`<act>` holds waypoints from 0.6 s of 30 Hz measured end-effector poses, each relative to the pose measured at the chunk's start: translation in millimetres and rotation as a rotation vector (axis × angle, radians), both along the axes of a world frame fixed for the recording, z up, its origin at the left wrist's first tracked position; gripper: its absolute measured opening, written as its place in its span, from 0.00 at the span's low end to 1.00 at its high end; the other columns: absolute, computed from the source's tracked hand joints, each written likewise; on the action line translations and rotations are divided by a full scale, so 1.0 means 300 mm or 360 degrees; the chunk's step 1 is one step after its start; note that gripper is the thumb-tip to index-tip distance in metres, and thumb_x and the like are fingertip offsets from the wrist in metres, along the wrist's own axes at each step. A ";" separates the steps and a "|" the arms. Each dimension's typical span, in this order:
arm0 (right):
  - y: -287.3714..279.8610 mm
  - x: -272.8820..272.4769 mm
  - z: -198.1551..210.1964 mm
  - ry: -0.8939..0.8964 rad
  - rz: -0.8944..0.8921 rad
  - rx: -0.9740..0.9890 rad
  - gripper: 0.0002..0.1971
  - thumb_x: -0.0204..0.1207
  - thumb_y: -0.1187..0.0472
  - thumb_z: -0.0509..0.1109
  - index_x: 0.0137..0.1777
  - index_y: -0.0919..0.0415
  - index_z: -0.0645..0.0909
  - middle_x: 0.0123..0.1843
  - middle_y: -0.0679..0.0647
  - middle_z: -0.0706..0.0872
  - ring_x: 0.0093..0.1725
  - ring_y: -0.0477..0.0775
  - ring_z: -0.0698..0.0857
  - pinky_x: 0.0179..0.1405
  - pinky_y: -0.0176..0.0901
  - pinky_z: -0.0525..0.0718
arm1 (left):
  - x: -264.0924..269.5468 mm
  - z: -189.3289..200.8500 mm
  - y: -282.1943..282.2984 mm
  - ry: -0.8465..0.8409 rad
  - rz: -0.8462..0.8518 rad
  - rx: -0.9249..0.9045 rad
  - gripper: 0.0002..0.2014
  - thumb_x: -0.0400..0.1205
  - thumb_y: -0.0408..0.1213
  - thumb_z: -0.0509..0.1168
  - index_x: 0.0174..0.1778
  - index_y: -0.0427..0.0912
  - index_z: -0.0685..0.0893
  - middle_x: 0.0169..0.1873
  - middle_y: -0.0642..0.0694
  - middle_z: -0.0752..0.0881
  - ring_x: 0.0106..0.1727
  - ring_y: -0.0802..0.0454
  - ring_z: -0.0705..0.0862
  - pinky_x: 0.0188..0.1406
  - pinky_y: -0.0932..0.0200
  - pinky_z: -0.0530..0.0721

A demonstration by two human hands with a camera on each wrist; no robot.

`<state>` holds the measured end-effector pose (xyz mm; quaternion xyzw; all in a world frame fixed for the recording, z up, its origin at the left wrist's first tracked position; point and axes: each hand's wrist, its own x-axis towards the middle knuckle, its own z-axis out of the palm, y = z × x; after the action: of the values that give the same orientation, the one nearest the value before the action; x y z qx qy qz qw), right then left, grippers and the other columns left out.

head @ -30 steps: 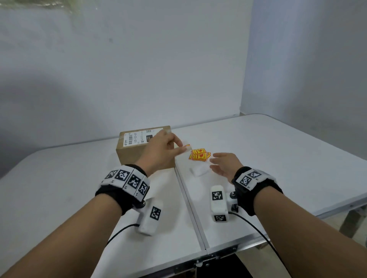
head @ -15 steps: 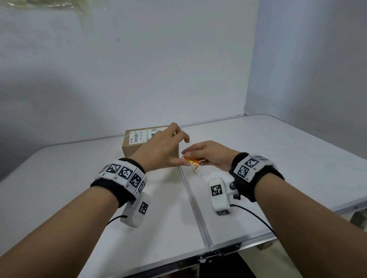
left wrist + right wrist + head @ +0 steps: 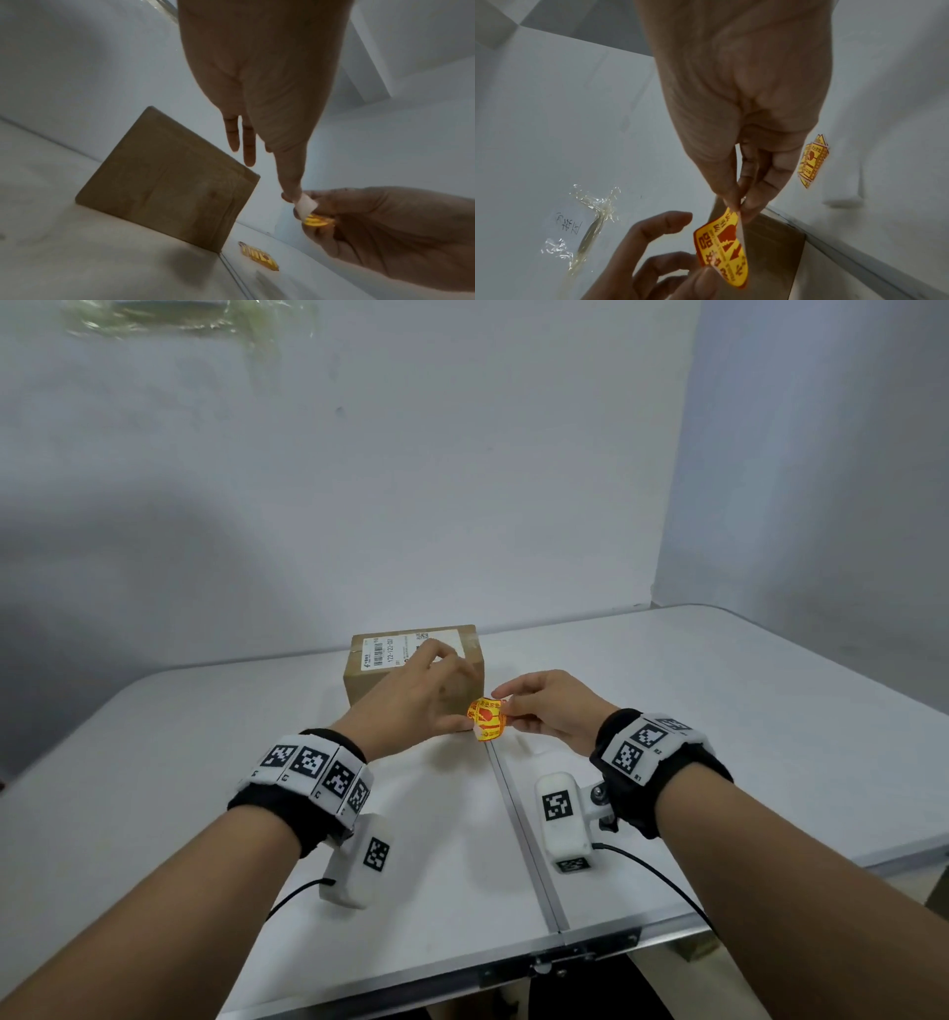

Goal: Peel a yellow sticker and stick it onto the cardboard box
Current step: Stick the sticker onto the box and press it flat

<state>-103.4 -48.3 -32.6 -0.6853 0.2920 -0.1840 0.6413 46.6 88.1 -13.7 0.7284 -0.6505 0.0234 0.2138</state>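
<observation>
A small yellow sticker (image 3: 487, 719) with red print is held above the table, just in front of the cardboard box (image 3: 413, 665). My left hand (image 3: 464, 724) pinches its lower left edge between thumb and forefinger. My right hand (image 3: 506, 708) pinches its upper right corner. In the right wrist view the sticker (image 3: 721, 249) curls, and a thin white backing edge shows under my right hand (image 3: 739, 203). The left wrist view shows my left hand (image 3: 293, 198) on a white flap, with the box (image 3: 167, 182) standing behind it to the left.
A small stack of yellow stickers (image 3: 812, 162) lies on the white table (image 3: 744, 711), right of the box, and also shows in the left wrist view as the stack (image 3: 259, 256). A seam (image 3: 518, 819) splits the tabletop. Clear tape and a paper note (image 3: 575, 221) hang on the wall.
My right hand went to the stack and came up with one sticker. My left hand left the box and took hold of the sticker's other edge; it now bends between both hands.
</observation>
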 end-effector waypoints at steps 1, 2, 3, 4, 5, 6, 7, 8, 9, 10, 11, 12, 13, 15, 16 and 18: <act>0.001 0.001 -0.004 -0.0007 0.0000 0.0036 0.14 0.76 0.74 0.67 0.61 0.74 0.82 0.51 0.66 0.85 0.40 0.50 0.85 0.39 0.30 0.88 | -0.003 -0.003 0.004 0.0134 0.0002 -0.0017 0.25 0.71 0.51 0.75 0.62 0.51 0.78 0.61 0.52 0.73 0.53 0.50 0.84 0.55 0.49 0.84; 0.003 0.003 -0.008 -0.0007 -0.0002 0.0054 0.14 0.76 0.75 0.67 0.61 0.75 0.82 0.53 0.67 0.86 0.43 0.52 0.86 0.42 0.31 0.88 | -0.008 -0.003 0.009 0.0285 0.0009 -0.0039 0.23 0.71 0.49 0.75 0.61 0.53 0.79 0.60 0.52 0.75 0.51 0.54 0.84 0.55 0.52 0.85; 0.006 0.006 -0.010 -0.0012 -0.0007 0.0063 0.15 0.75 0.75 0.67 0.62 0.76 0.82 0.53 0.68 0.86 0.46 0.54 0.86 0.46 0.33 0.88 | -0.012 -0.006 0.013 0.0413 0.0032 -0.0063 0.21 0.72 0.49 0.75 0.60 0.55 0.79 0.58 0.54 0.77 0.48 0.58 0.85 0.52 0.57 0.85; 0.010 0.009 -0.012 -0.0023 -0.0014 0.0060 0.15 0.75 0.76 0.67 0.62 0.76 0.82 0.52 0.67 0.87 0.46 0.54 0.86 0.49 0.35 0.87 | -0.013 -0.010 0.015 0.0500 0.0070 -0.0086 0.20 0.72 0.50 0.75 0.59 0.56 0.80 0.55 0.55 0.80 0.46 0.62 0.83 0.48 0.62 0.84; 0.014 0.012 -0.014 -0.0046 -0.0026 0.0050 0.15 0.75 0.76 0.67 0.61 0.76 0.82 0.48 0.64 0.87 0.45 0.53 0.85 0.50 0.36 0.86 | -0.013 -0.015 0.015 0.0576 0.0116 -0.0088 0.20 0.72 0.50 0.74 0.58 0.56 0.80 0.51 0.57 0.82 0.43 0.64 0.82 0.44 0.67 0.81; 0.018 0.015 -0.015 -0.0072 -0.0048 0.0032 0.14 0.74 0.77 0.66 0.60 0.76 0.82 0.43 0.61 0.86 0.43 0.52 0.85 0.51 0.36 0.85 | -0.011 -0.019 0.015 0.0692 0.0149 -0.0078 0.19 0.72 0.50 0.75 0.58 0.56 0.80 0.48 0.57 0.83 0.42 0.65 0.81 0.42 0.69 0.79; 0.021 0.018 -0.015 -0.0101 -0.0084 0.0012 0.13 0.74 0.77 0.66 0.58 0.75 0.83 0.40 0.59 0.84 0.41 0.51 0.84 0.50 0.35 0.85 | -0.008 -0.021 0.016 0.0857 0.0167 -0.0050 0.19 0.73 0.47 0.75 0.58 0.54 0.80 0.47 0.55 0.85 0.42 0.63 0.82 0.41 0.69 0.79; 0.022 0.021 -0.017 -0.0120 -0.0133 -0.0015 0.12 0.74 0.78 0.65 0.55 0.72 0.84 0.40 0.59 0.84 0.40 0.51 0.83 0.49 0.34 0.85 | -0.007 -0.022 0.019 0.1064 0.0157 -0.0012 0.19 0.74 0.42 0.74 0.60 0.51 0.80 0.48 0.51 0.85 0.43 0.61 0.83 0.41 0.69 0.81; 0.021 0.025 -0.016 -0.0133 -0.0193 -0.0049 0.11 0.74 0.78 0.65 0.51 0.69 0.84 0.40 0.59 0.83 0.40 0.52 0.83 0.48 0.34 0.85 | -0.005 -0.019 0.022 0.1260 0.0140 0.0030 0.20 0.75 0.36 0.73 0.62 0.48 0.80 0.49 0.48 0.84 0.44 0.59 0.83 0.41 0.69 0.83; 0.021 0.027 -0.017 -0.0138 -0.0253 -0.0077 0.10 0.73 0.78 0.65 0.47 0.65 0.84 0.42 0.59 0.83 0.42 0.54 0.84 0.49 0.36 0.86 | -0.003 -0.018 0.027 0.1399 0.0140 0.0045 0.19 0.76 0.32 0.71 0.63 0.44 0.79 0.49 0.47 0.83 0.46 0.58 0.84 0.42 0.69 0.84; 0.018 0.030 -0.020 -0.0150 -0.0304 -0.0087 0.11 0.73 0.78 0.65 0.44 0.62 0.83 0.44 0.60 0.83 0.45 0.56 0.84 0.51 0.38 0.86 | 0.000 -0.017 0.031 0.1492 0.0170 0.0018 0.18 0.77 0.30 0.70 0.63 0.42 0.80 0.48 0.47 0.83 0.46 0.57 0.84 0.41 0.70 0.85; 0.016 0.034 -0.024 -0.0160 -0.0346 -0.0086 0.11 0.72 0.78 0.65 0.43 0.61 0.82 0.47 0.62 0.82 0.47 0.58 0.84 0.53 0.41 0.86 | 0.002 -0.017 0.032 0.1564 0.0231 -0.0045 0.15 0.78 0.31 0.70 0.60 0.41 0.81 0.47 0.47 0.84 0.44 0.57 0.84 0.39 0.70 0.85; 0.017 0.039 -0.029 -0.0174 -0.0385 -0.0085 0.11 0.71 0.77 0.66 0.45 0.61 0.81 0.49 0.62 0.81 0.48 0.58 0.83 0.54 0.44 0.87 | 0.003 -0.018 0.030 0.1627 0.0313 -0.0113 0.11 0.78 0.34 0.69 0.56 0.41 0.83 0.46 0.47 0.84 0.42 0.57 0.83 0.37 0.71 0.85; 0.028 0.049 -0.039 -0.0153 -0.0453 -0.0158 0.11 0.68 0.73 0.69 0.44 0.57 0.81 0.52 0.61 0.81 0.50 0.58 0.83 0.60 0.52 0.86 | -0.010 -0.022 0.019 0.1725 0.0432 -0.0157 0.08 0.79 0.40 0.69 0.51 0.42 0.84 0.44 0.46 0.85 0.40 0.56 0.82 0.38 0.68 0.85; 0.034 0.054 -0.042 -0.0128 -0.0466 -0.0212 0.12 0.65 0.71 0.70 0.42 0.52 0.81 0.53 0.60 0.82 0.52 0.59 0.84 0.63 0.56 0.85 | -0.023 -0.025 0.011 0.1748 0.0457 -0.0128 0.10 0.79 0.44 0.69 0.50 0.42 0.85 0.43 0.46 0.85 0.40 0.56 0.82 0.40 0.67 0.84; 0.044 0.063 -0.046 -0.0112 -0.0429 -0.0244 0.15 0.64 0.71 0.70 0.40 0.47 0.81 0.53 0.59 0.82 0.52 0.58 0.83 0.63 0.56 0.84 | -0.053 -0.031 -0.007 0.1719 0.0465 -0.0077 0.14 0.77 0.50 0.70 0.47 0.42 0.84 0.39 0.49 0.83 0.40 0.55 0.80 0.42 0.66 0.82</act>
<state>-84.4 -35.0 -46.4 -0.6800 0.3438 -0.3142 0.5663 30.6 86.0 -23.0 0.7144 -0.3401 -0.3087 0.5279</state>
